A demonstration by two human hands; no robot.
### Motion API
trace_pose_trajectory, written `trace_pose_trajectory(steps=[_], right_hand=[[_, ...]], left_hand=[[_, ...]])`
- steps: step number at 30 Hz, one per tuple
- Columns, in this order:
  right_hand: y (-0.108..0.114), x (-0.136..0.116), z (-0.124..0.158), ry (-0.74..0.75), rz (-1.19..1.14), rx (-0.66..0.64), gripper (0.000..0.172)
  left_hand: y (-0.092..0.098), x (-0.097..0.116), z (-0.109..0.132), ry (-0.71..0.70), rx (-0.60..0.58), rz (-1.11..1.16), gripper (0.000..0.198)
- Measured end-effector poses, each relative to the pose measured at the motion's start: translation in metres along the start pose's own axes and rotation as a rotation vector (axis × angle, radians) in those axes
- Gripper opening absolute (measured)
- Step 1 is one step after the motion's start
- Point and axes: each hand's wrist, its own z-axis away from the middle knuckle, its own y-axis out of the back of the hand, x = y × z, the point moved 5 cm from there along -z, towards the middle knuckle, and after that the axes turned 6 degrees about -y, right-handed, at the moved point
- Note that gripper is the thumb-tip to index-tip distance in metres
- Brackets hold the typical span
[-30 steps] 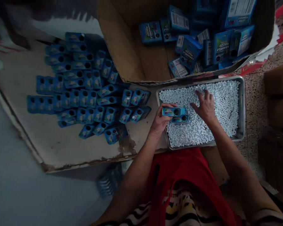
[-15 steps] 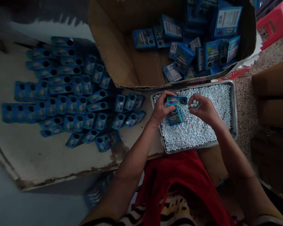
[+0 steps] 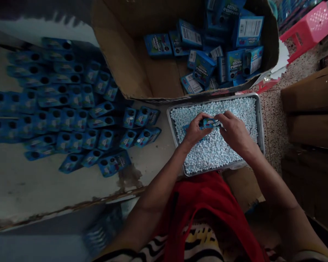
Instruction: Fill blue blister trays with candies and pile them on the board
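My left hand [image 3: 194,131] is closed on a small blue candy box [image 3: 210,123], held level over a metal tray [image 3: 258,120] full of small pale blue-white candies [image 3: 215,153]. My right hand [image 3: 234,131] is closed against the box's right end, fingers bunched at its opening; what they pinch is hidden. A second blue box lies mostly hidden under my left hand on the candies.
Many small blue boxes [image 3: 71,112] lie in rows on the worn board [image 3: 43,182] to the left. A big cardboard carton [image 3: 125,62] behind the tray holds several larger blue packs [image 3: 205,65]. Brown cartons [image 3: 308,94] stand right, a pink stool [image 3: 311,22] at top right.
My right hand scooped candies from the tray, then came up against the end of the box. My left hand raised the box off the candies. The view shifted left.
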Motion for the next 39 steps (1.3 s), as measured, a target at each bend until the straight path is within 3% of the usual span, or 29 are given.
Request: trace_pose_trajectory(steps=[6,10,14,17,19,22,24,26,28,32,36,39], right_hand=[[-0.004,0.014,0.013,-0.036,-0.112,0.016,0.044],[-0.006,0.026,0.023,-0.085,-0.295,0.048,0.045],[-0.006,0.072,0.042,-0.184,-0.574,0.248,0.028],[-0.028,0.116,0.053,-0.311,-0.494,0.34,0.025],[-0.057,0.129,0.05,-0.34,-0.267,0.257,0.033],[-0.106,0.123,0.033,-0.282,0.039,0.057,0.056],[-0.127,0.117,0.022,-0.276,0.127,-0.037,0.054],[-0.132,0.116,0.016,-0.323,0.103,-0.094,0.043],[-0.122,0.12,0.017,-0.377,-0.021,-0.104,0.033],[-0.07,0.117,0.034,-0.342,-0.345,-0.03,0.024],[-0.026,0.083,0.049,-0.176,-0.42,-0.003,0.023],[-0.018,0.056,0.049,-0.035,-0.357,-0.068,0.028]], left_hand=[[-0.021,-0.01,0.008,0.022,-0.004,-0.033,0.035],[-0.033,-0.002,0.012,-0.066,-0.01,-0.254,0.04],[-0.036,-0.003,0.017,-0.074,0.052,-0.312,0.043],[-0.034,-0.017,0.021,0.026,0.082,-0.158,0.037],[-0.032,-0.025,0.025,0.049,0.093,-0.072,0.035],[-0.026,-0.028,0.034,0.028,0.107,-0.058,0.035],[-0.021,-0.025,0.04,0.017,0.127,-0.086,0.036],[-0.015,-0.018,0.046,0.011,0.141,-0.104,0.037],[-0.012,-0.008,0.051,0.017,0.136,-0.144,0.037],[-0.015,0.014,0.058,0.017,0.078,-0.394,0.034],[-0.023,0.025,0.062,-0.031,0.03,-0.553,0.036],[-0.028,0.018,0.063,-0.027,0.031,-0.512,0.035]])
